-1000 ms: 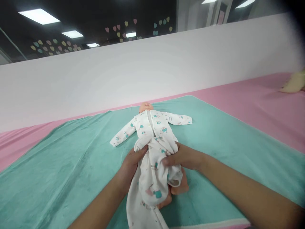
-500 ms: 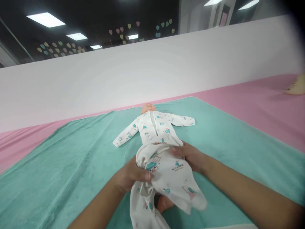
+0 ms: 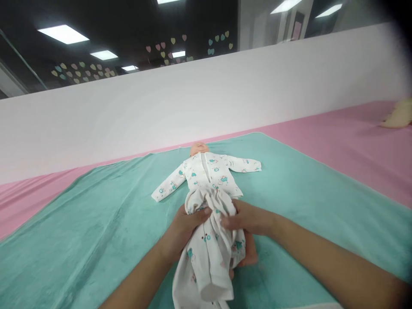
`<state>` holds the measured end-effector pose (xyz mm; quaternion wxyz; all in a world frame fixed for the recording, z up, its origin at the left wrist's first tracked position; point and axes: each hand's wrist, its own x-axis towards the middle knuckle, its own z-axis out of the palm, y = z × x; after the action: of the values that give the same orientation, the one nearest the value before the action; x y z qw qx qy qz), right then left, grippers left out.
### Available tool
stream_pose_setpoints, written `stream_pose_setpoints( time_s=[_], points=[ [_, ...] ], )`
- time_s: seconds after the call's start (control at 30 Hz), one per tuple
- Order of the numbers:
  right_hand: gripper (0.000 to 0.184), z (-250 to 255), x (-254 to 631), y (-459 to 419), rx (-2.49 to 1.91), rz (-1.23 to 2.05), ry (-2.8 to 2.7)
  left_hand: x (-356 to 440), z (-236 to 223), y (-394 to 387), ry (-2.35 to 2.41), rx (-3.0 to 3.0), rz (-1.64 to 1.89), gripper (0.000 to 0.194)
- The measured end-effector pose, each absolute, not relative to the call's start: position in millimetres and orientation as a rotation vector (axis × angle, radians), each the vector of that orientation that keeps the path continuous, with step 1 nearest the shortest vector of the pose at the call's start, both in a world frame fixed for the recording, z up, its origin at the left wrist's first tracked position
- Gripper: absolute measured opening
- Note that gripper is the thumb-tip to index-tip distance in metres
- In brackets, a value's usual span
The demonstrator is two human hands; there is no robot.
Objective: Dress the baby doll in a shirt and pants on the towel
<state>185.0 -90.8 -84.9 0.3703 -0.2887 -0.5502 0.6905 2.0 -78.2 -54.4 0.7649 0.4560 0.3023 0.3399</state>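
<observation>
Compared with half a second ago, the trousers (image 3: 206,253) look narrower: the leg that flared out to the right hangs straight toward the viewer, cuff mouth showing, and the waist is bunched. Left thumb sits higher, near the waistband; more of the doll's bare leg (image 3: 250,251) shows at the right.

Both hands partly closed. Left hand (image 3: 184,227) grips the gathered waist at its left side; right hand (image 3: 246,218) pinches folds opposite, thumb on top. The trousers lie over the doll's lower body, just below the jacket.

Count: two hands, one doll (image 3: 199,148), one jacket (image 3: 220,174) with two sleeves spread wide, one pair of trousers, one teal blanket (image 3: 90,219) over pink sheeting (image 3: 347,141).

Clothes: soft white printed cloth, teal and pink figures, deep creases. Doll: smooth, rounded head. Blanket: short-napped, rippled at left.
</observation>
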Motion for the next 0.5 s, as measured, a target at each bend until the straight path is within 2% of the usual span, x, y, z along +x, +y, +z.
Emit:
stream_pose_setpoints(
  time_s=[0.17, 0.3, 0.5],
  points=[
    [0.034, -83, 176, -105, -0.822, 1.784, -1.670, 3, -48, -83, 0.744, 1.060, 0.816, 0.040],
    [0.037, -85, 174, -105, -0.991, 1.661, -1.460, 1, -50, -79, 0.763, 1.118, 0.810, 0.042],
    [0.033, -79, 172, -93, -0.830, 1.635, -0.911, -4, -51, -74, 0.522, 1.389, 0.709, 0.066]
  ],
)
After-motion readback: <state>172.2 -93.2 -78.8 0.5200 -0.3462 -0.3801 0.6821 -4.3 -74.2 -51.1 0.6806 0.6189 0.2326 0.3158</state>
